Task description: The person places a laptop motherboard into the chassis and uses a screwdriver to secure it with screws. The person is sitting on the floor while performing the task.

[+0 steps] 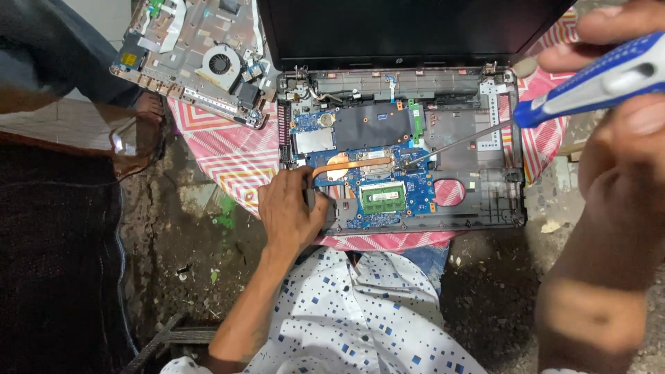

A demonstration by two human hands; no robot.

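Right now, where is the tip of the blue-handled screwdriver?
In the head view, the blue-handled screwdriver held by the right hand ends mid-frame on the blue motherboard, right of the copper heat pipe.

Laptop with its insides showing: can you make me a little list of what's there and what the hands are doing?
Laptop base: opened, blue circuit board and copper pipe showing
Screen: dark, still attached
Left hand: rests on the base's front-left corner
Right hand: holds a blue-and-white screwdriver
Screwdriver tip: at the circuit board
Removed cover with fan: lies upper left
Cloth: pink, striped, under the laptop
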